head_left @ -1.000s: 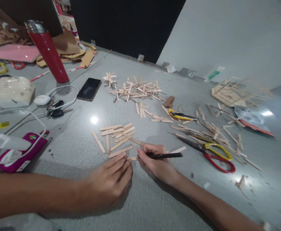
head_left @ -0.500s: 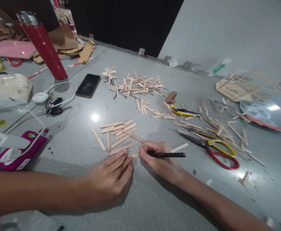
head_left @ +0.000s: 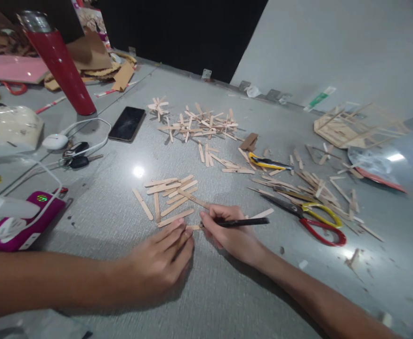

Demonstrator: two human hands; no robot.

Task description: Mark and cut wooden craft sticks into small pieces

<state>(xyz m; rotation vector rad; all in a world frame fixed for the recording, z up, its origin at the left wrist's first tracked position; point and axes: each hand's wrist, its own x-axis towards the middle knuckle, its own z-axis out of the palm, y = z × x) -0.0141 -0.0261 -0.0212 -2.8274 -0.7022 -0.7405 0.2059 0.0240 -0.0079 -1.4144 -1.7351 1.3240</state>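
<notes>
My right hand (head_left: 232, 233) grips a black pen (head_left: 252, 221), its tip end hidden by my fingers, over a wooden craft stick (head_left: 194, 227). Fingers of my left hand (head_left: 169, 256) press that stick against the table from the left, covering part of it. Just beyond my fingertips lies a loose group of craft sticks (head_left: 175, 218), several of them side by side. One more craft stick (head_left: 193, 198) slants from this group toward my right hand, and another pokes out behind the hand.
Right of my hand lie scissors (head_left: 303, 214), a yellow cutter (head_left: 270, 162) and scattered sticks. A stick pile (head_left: 206, 123) and a phone (head_left: 127, 124) are farther back. On the left are a red bottle (head_left: 60, 70), keys (head_left: 79, 161) and a purple power bank (head_left: 33, 219). A stick frame (head_left: 340, 132) stands back right.
The view has shifted slightly, so things appear a little farther left. The pen has tilted a little in my right hand. My left hand stays on the stick.
</notes>
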